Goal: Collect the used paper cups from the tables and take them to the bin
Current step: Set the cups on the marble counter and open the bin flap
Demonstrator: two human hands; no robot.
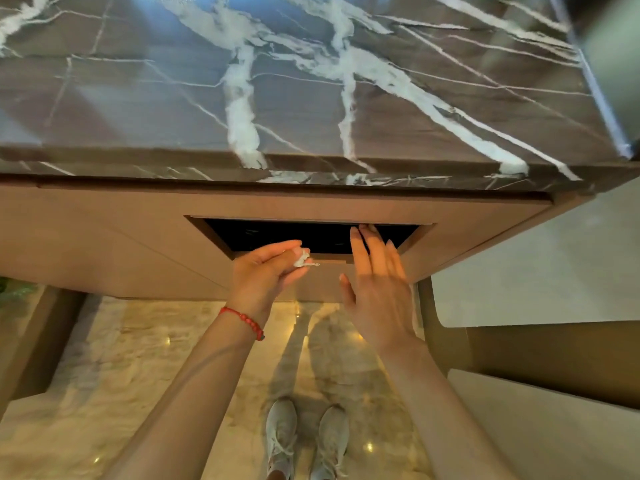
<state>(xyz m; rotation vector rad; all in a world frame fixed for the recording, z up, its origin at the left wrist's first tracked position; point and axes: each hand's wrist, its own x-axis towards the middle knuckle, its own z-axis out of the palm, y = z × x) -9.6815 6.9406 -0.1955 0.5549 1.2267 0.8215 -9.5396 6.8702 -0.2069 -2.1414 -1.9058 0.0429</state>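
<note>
Holding: left hand [265, 271] pinches a small white crumpled scrap [302, 258] betw. thumb and fingertips, just in front of the bin slot's lower edge; too small and blurred to say if it's cup or tissue.
Scrap axis: roughly left-right, w/ a thin tail poking right toward the right hand; can't tell any more of its shape.
Bin slot [277, 233]: dark rectangular opening in the tan cabinet front [104, 237], long axis horiz., right under the countertop edge.
Flap: thin tan panel edge [311, 220] along the top of the slot; right-hand fingertips reach up to it.
Right hand [377, 289]: fingers straight and close together, pointing up at the slot's upper right part; holds nothing; thumb out to the left.
Left wrist: red bead bracelet [244, 320].
Countertop [311, 81]: dark brown marble w/ white veins, glossy, above the cabinet.
Floor [156, 358]: pale polished stone w/ light spots.
Shoes [306, 441]: pair of light grey lace-ups, toes toward the cabinet, betw. the forearms.
Far left: bit of green plant [14, 292] at the frame edge.
</note>
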